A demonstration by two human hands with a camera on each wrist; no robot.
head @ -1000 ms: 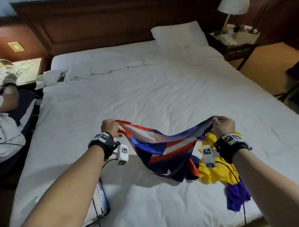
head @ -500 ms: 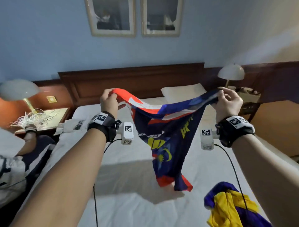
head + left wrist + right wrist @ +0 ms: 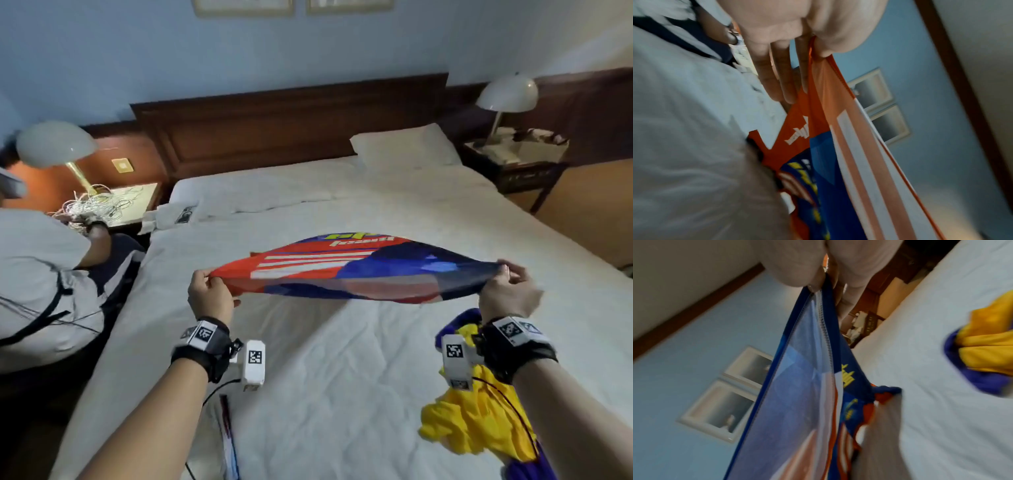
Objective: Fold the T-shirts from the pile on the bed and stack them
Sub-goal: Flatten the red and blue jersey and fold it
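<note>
A red, white and blue T-shirt (image 3: 342, 270) billows out flat in the air above the white bed (image 3: 342, 377), stretched between my two hands. My left hand (image 3: 210, 291) pinches its red edge (image 3: 818, 78) between thumb and fingers. My right hand (image 3: 507, 291) pinches its blue hem (image 3: 824, 308) at the other end. A crumpled yellow and purple T-shirt (image 3: 479, 418) lies on the bed under my right wrist, also seen in the right wrist view as a yellow and purple T-shirt (image 3: 986, 356).
A pillow (image 3: 404, 147) lies at the head of the bed by the wooden headboard (image 3: 274, 130). A seated person (image 3: 44, 281) is at the left bedside. Nightstands with lamps (image 3: 507, 96) stand on both sides. A striped folded item (image 3: 227, 442) lies near the bed's front edge.
I lifted the shirt from the pile, raised it high, then swung it down and forward, so it now spreads flat over the bed. Both hands kept their hold.
</note>
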